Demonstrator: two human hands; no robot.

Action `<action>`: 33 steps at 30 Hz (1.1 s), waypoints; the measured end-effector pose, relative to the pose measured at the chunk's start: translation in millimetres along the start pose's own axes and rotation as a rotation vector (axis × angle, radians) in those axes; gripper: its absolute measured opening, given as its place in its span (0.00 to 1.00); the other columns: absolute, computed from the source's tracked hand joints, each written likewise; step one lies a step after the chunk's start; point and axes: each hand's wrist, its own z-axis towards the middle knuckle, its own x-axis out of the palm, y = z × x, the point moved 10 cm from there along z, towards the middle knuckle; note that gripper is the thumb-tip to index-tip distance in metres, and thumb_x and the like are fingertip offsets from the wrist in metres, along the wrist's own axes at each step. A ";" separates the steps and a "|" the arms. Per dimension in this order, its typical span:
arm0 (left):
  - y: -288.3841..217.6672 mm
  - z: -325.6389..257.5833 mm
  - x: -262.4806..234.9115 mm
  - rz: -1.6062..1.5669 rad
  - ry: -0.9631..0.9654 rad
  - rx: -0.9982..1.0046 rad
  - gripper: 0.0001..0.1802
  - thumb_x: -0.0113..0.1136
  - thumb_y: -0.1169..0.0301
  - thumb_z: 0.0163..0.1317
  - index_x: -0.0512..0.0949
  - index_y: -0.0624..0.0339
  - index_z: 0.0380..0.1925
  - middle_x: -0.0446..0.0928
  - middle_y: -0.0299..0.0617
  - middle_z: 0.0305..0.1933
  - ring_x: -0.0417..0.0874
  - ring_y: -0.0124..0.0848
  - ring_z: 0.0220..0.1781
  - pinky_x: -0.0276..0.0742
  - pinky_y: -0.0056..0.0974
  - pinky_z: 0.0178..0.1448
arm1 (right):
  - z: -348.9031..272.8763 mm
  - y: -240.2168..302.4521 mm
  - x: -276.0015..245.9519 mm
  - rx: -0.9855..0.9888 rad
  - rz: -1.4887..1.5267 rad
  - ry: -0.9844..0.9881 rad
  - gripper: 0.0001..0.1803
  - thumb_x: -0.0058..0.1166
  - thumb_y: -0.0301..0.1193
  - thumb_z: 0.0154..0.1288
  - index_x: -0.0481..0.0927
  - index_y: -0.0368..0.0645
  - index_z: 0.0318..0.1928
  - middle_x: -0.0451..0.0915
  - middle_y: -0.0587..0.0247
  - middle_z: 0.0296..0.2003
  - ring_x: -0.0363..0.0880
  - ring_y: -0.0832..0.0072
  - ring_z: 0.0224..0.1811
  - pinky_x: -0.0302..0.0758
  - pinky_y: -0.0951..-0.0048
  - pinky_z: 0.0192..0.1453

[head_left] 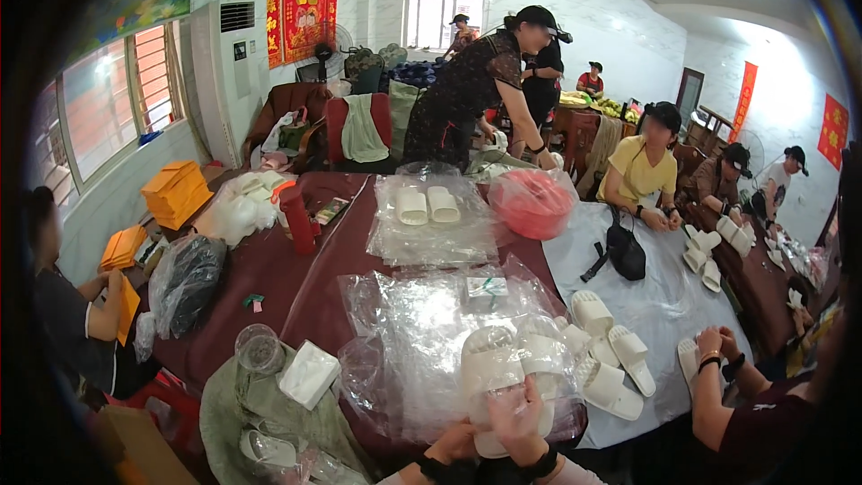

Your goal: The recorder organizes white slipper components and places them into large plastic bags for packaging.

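Close to me, at the table's front edge, lies a pair of white slippers [492, 361] in a clear plastic bag [567, 415]. My left hand [455, 442] is closed at the lower left of the pair, by the heel end. Its fingertips are partly hidden. Over the slippers, my right hand [516, 415] has its fingers stretched out along them; it looks slightly blurred. Beyond both hands spreads a stack of clear bags [404, 328] with a small white box [487, 287] on top. Loose white slippers [614, 388] are piled just right of the bagged pair.
Farther back, another slipper pair [428, 205] rests on clear bags, beside a red bundle [533, 204] in plastic. A red flask [296, 218], a black bag [622, 253] and a white tissue pack [310, 374] are around. Co-workers sit and stand about the tables, one standing opposite [467, 94].
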 end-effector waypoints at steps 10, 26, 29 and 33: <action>16.7 13.5 -23.3 -0.560 0.175 -0.067 0.30 0.44 0.60 0.59 0.62 0.65 0.61 0.66 0.54 0.61 0.70 0.49 0.61 0.64 0.56 0.64 | 22.9 -17.1 -23.7 0.007 0.046 0.022 0.25 0.41 0.46 0.68 0.71 0.39 0.53 0.74 0.54 0.50 0.71 0.60 0.51 0.66 0.62 0.59; -32.6 9.3 -16.2 -0.522 -0.097 0.179 0.30 0.40 0.57 0.64 0.61 0.69 0.60 0.66 0.58 0.60 0.71 0.51 0.59 0.67 0.54 0.63 | -27.9 91.6 -48.7 -0.293 -1.296 -0.002 0.27 0.61 0.29 0.55 0.67 0.37 0.55 0.73 0.58 0.49 0.73 0.71 0.48 0.69 0.73 0.52; -29.7 11.3 -17.3 -0.514 -0.021 0.168 0.30 0.40 0.54 0.66 0.62 0.67 0.60 0.66 0.55 0.61 0.68 0.51 0.62 0.63 0.56 0.65 | -43.0 116.8 -30.7 -0.609 -1.708 -0.041 0.30 0.66 0.30 0.46 0.68 0.35 0.50 0.71 0.53 0.48 0.71 0.67 0.47 0.68 0.72 0.50; -27.4 14.1 -17.8 -0.634 0.055 0.165 0.31 0.40 0.53 0.67 0.61 0.66 0.60 0.67 0.55 0.61 0.69 0.51 0.61 0.62 0.57 0.65 | -59.2 139.4 -13.7 -1.148 -2.031 -0.243 0.37 0.67 0.33 0.42 0.65 0.42 0.55 0.66 0.48 0.53 0.64 0.52 0.54 0.61 0.57 0.57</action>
